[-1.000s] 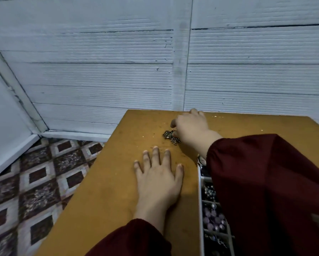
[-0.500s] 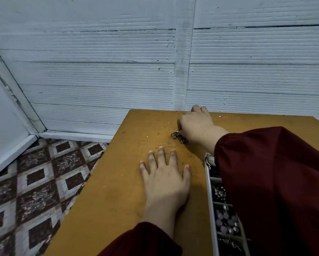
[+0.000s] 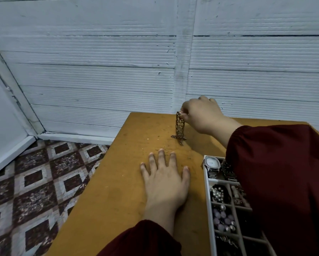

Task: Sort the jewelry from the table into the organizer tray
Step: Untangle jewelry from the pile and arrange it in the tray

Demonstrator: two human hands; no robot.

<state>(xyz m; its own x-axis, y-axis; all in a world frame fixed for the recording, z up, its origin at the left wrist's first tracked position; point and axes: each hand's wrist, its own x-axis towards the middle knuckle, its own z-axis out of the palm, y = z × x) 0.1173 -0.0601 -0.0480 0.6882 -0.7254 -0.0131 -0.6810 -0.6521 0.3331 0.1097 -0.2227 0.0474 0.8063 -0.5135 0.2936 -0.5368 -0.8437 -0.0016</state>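
My right hand pinches the top end of a metal chain bracelet and holds it up near the far edge of the table. The chain hangs straight down and its lower end still touches the wood. My left hand lies flat on the table, fingers spread, holding nothing. The white organizer tray sits at the right, partly hidden by my dark red sleeve. Its far compartment holds a silver watch, and nearer compartments hold pearl beads and pale purple beads.
The brown wooden table stands against a white ribbed wall. Its left edge drops to a patterned tile floor. Small specks lie scattered on the wood near the chain.
My right hand has risen from the table, lifting the bunched chain so that it now hangs stretched out. My left hand has stayed flat. The view has shifted left, showing more of the tray.
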